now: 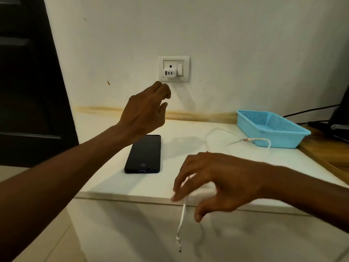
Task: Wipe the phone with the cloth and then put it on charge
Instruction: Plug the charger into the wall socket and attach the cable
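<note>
A dark phone (143, 154) lies flat, screen up, on the white counter (120, 178). My left hand (149, 108) is raised above its far end, fingers loosely apart and holding nothing, just below the white charger adapter (170, 72) plugged into the wall socket (186, 69). My right hand (217, 180) hovers at the counter's front edge, right of the phone. The white charging cable (182, 220) runs between its curled fingers, and its plug end dangles below the edge. The rest of the cable loops back towards the basket. No cloth is in view.
A light blue plastic basket (272, 127) stands at the back right, with the cable's far end by its front wall. Black cables and a dark device (338, 118) sit at the far right on a wooden surface. A dark door (28, 82) is on the left.
</note>
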{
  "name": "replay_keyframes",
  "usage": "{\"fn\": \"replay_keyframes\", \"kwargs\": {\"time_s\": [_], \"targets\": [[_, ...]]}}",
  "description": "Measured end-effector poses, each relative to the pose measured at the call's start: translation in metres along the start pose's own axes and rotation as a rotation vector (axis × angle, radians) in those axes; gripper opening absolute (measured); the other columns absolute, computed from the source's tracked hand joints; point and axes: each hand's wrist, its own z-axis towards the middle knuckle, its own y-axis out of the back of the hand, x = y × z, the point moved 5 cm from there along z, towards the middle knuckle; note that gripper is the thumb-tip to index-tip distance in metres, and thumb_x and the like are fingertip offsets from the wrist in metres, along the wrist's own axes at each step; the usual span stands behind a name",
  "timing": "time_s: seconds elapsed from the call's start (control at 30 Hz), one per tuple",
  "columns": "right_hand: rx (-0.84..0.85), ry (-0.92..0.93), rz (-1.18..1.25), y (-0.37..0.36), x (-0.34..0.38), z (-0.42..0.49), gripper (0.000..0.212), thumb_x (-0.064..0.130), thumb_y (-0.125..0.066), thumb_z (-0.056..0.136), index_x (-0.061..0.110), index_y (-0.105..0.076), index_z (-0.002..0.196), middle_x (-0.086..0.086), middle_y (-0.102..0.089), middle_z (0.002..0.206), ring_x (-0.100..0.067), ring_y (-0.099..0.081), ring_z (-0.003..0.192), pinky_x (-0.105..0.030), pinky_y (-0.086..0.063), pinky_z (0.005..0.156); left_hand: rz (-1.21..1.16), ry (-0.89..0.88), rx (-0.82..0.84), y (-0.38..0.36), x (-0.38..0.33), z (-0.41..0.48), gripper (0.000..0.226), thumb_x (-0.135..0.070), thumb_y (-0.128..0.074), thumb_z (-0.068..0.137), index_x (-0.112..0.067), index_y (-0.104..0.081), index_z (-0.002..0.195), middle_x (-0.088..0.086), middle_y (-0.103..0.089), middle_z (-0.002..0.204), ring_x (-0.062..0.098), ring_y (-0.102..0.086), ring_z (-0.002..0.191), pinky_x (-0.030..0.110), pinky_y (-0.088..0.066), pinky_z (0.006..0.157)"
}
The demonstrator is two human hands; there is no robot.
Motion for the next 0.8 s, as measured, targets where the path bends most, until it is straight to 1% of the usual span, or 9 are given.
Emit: {"fn": "replay_keyframes", "kwargs": {"time_s": [0.1, 0.23, 0.3, 0.4, 0.5, 0.6, 0.7, 0.77, 0.8], "targets": [[-0.022, 0.038, -0.142, -0.003, 0.009, 0.005, 0.028, 0.037, -0.068, 0.087, 0.03, -0.07, 0.114, 0.01, -0.063, 0.111, -0.005, -0.051, 0.103, -0.03, -0.045, 0.085, -0.01, -0.013, 0.011, 0.006, -0.007, -0.002, 0.019, -0.009, -0.063, 0.083, -0.01, -0.057, 0.101, 0.003, -0.061, 0.097, 0.015, -0.037, 0.06, 0.035, -0.047, 0.051], [-0.081, -0.002, -0.062, 0.004, 0.004, 0.009, 0.017, 0.028, -0.069, 0.088, 0.022, -0.074, 0.102, 0.007, -0.068, 0.098, -0.006, -0.055, 0.093, -0.027, -0.046, 0.082, -0.023, -0.025, 0.007, 0.01, -0.009, -0.003, 0.019, -0.01, -0.064, 0.083, -0.012, -0.056, 0.1, 0.002, -0.061, 0.096, 0.016, -0.04, 0.058, 0.036, -0.049, 0.051], [-0.242, -0.042, 0.049, 0.019, -0.001, 0.007, 0.013, 0.026, -0.072, 0.085, 0.02, -0.074, 0.096, 0.007, -0.069, 0.094, -0.008, -0.058, 0.09, -0.027, -0.049, 0.08, -0.037, -0.026, -0.008, 0.01, -0.008, -0.003, 0.018, -0.01, -0.063, 0.084, -0.013, -0.058, 0.1, 0.001, -0.062, 0.096, 0.015, -0.043, 0.058, 0.033, -0.047, 0.051], [-0.62, -0.101, 0.181, 0.056, -0.016, 0.004, 0.008, 0.02, -0.076, 0.08, 0.019, -0.074, 0.088, 0.007, -0.071, 0.085, -0.011, -0.063, 0.082, -0.027, -0.052, 0.073, -0.047, -0.03, -0.061, 0.011, -0.007, -0.005, 0.019, -0.009, -0.063, 0.084, -0.015, -0.06, 0.102, -0.003, -0.063, 0.095, 0.006, -0.037, 0.059, 0.023, -0.036, 0.052], [-0.888, -0.26, 0.245, 0.084, -0.044, 0.003, 0.008, 0.021, -0.076, 0.079, 0.022, -0.074, 0.087, 0.009, -0.073, 0.082, -0.006, -0.065, 0.077, -0.019, -0.054, 0.069, -0.072, -0.034, -0.12, 0.014, -0.007, -0.005, 0.022, -0.012, -0.061, 0.087, -0.017, -0.058, 0.109, -0.006, -0.063, 0.094, 0.007, -0.045, 0.057, 0.025, -0.04, 0.049], [-1.058, -0.4, 0.358, 0.096, -0.075, 0.003, 0.006, 0.023, -0.076, 0.08, 0.022, -0.074, 0.086, 0.01, -0.072, 0.076, -0.001, -0.065, 0.069, -0.015, -0.054, 0.063, -0.142, -0.029, -0.157, 0.016, -0.005, -0.004, 0.033, -0.015, -0.061, 0.088, -0.016, -0.052, 0.12, -0.008, -0.059, 0.094, 0.016, -0.053, 0.053, 0.033, -0.048, 0.048], [-1.188, -0.499, 0.524, 0.096, -0.1, 0.0, 0.005, 0.022, -0.076, 0.079, 0.026, -0.073, 0.079, 0.006, -0.072, 0.069, -0.004, -0.064, 0.059, -0.019, -0.056, 0.063, -0.261, 0.042, -0.165, 0.017, -0.002, 0.001, 0.046, -0.02, -0.069, 0.085, -0.022, -0.046, 0.125, -0.015, -0.057, 0.092, 0.009, -0.052, 0.055, 0.026, -0.048, 0.05], [-1.234, -0.552, 0.617, 0.093, -0.111, 0.001, 0.006, 0.021, -0.077, 0.079, 0.026, -0.074, 0.077, 0.005, -0.072, 0.066, -0.006, -0.063, 0.056, -0.024, -0.057, 0.066, -0.258, 0.047, -0.174, 0.016, -0.003, 0.004, 0.033, -0.025, -0.068, 0.087, -0.023, -0.054, 0.117, -0.017, -0.058, 0.088, 0.008, -0.052, 0.058, 0.024, -0.048, 0.053], [-1.248, -0.569, 0.647, 0.093, -0.115, 0.002, 0.005, 0.021, -0.077, 0.078, 0.025, -0.074, 0.077, 0.005, -0.072, 0.066, -0.006, -0.063, 0.055, -0.023, -0.057, 0.065, -0.231, 0.037, -0.178, 0.015, -0.003, 0.005, 0.025, -0.025, -0.068, 0.088, -0.023, -0.059, 0.111, -0.016, -0.061, 0.087, 0.007, -0.054, 0.061, 0.025, -0.049, 0.055]]}}
